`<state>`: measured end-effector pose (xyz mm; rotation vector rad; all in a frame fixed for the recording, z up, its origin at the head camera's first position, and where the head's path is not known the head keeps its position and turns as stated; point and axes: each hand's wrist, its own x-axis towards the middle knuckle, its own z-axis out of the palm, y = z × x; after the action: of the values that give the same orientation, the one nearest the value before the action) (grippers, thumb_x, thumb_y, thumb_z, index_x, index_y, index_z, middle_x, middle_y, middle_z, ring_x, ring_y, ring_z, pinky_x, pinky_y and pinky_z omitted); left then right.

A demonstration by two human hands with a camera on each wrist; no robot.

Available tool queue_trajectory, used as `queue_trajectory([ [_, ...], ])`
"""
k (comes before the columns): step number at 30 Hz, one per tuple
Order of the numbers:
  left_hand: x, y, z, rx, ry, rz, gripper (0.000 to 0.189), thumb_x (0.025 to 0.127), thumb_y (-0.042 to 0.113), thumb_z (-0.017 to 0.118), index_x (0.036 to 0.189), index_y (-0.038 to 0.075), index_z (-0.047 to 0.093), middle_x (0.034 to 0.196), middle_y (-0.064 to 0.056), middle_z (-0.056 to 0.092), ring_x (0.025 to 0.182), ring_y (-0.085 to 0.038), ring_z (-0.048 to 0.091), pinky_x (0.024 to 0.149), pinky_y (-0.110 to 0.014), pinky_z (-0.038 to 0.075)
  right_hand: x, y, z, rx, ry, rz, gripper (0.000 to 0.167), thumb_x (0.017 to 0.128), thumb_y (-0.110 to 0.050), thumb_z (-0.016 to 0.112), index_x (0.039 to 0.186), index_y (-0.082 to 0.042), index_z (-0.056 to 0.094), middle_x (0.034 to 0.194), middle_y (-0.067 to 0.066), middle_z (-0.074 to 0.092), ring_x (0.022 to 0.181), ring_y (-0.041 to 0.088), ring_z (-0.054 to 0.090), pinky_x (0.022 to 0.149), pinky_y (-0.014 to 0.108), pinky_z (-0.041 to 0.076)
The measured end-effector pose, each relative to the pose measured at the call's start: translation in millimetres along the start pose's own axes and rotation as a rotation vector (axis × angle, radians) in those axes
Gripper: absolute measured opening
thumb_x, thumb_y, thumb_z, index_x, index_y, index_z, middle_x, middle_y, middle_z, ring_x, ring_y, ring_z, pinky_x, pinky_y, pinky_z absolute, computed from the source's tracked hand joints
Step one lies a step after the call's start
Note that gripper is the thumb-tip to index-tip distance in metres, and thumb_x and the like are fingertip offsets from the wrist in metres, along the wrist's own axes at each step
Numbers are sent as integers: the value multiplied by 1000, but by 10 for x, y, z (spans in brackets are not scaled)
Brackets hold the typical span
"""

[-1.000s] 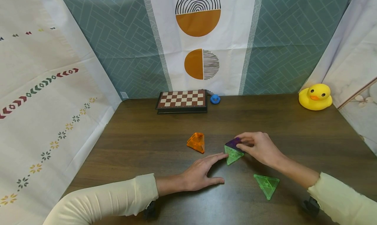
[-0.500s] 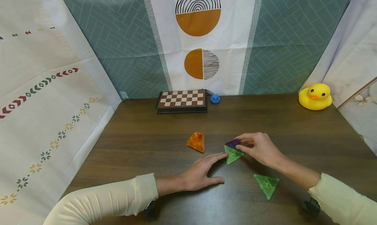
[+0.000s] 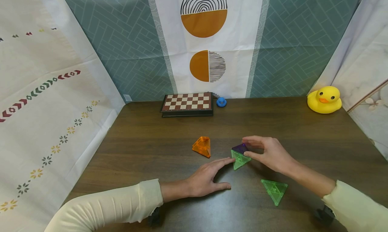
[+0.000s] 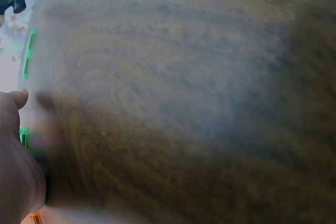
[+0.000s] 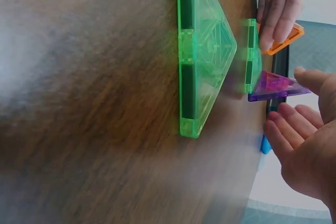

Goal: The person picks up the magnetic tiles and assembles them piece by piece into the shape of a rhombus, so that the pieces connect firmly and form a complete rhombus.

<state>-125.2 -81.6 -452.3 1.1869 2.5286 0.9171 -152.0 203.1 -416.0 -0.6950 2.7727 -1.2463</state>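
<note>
A green triangular magnetic tile (image 3: 240, 160) lies flat on the table, touched at its left corner by the straight fingers of my left hand (image 3: 203, 178). Along its far edge a purple triangular magnetic tile (image 3: 239, 148) stands up from the table, as the right wrist view shows. My right hand (image 3: 274, 153) is around the purple tile, thumb on one side and fingers on the other, spread with a gap and not gripping it. A second green triangular tile (image 5: 207, 51) lies nearer the person, below the right forearm. Only the edge of my left hand (image 4: 18, 171) shows in its wrist view.
An orange pyramid of triangular tiles (image 3: 202, 147) stands left of the green tile. A folded chessboard box (image 3: 187, 105) and a small blue ring (image 3: 221, 102) sit at the back edge. A yellow rubber duck (image 3: 324, 100) stands at the back right.
My right hand has let go of the purple tile, and its fingers and thumb have spread slightly. The sleeve has shifted right. The left hand and the tiles have stayed put.
</note>
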Motion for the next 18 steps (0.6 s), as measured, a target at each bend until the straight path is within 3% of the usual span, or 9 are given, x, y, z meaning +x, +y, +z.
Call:
queue_trajectory([
  [5,1,0,5,-1,4,6,78,101,39,76,165,17,38,167,-3,42,151,-16,42,120,-42,40,-76,14,-58,6,-16,-50,74,94,-19,85,156,-3,50,153,18,58,130,47,61,104,64,50],
  [11,1,-1,14,1,7,12,78,101,39,76,165,17,38,167,-3,42,151,-16,42,120,-42,40,-198,4,-216,-6,19,-117,100,88,-25,90,169,-20,31,167,11,42,139,47,53,105,69,46],
  [12,1,-2,15,2,8,13,78,101,39,76,165,17,38,167,-3,42,151,-16,42,120,-42,40,-224,5,-247,-22,19,-125,103,87,-27,91,170,-22,29,169,9,40,142,42,52,106,65,47],
  [15,3,-3,14,6,13,16,79,100,39,77,165,17,38,167,-4,43,151,-16,42,120,-41,40,-302,27,-328,-18,-2,-159,108,85,-25,92,170,-24,26,171,6,35,150,20,44,114,37,46],
  [18,1,-7,15,7,16,15,79,100,39,77,165,17,38,166,-4,43,151,-16,42,120,-41,40,-378,54,-372,14,-33,-194,107,84,-19,93,170,-19,29,171,6,35,150,-1,36,109,13,36],
])
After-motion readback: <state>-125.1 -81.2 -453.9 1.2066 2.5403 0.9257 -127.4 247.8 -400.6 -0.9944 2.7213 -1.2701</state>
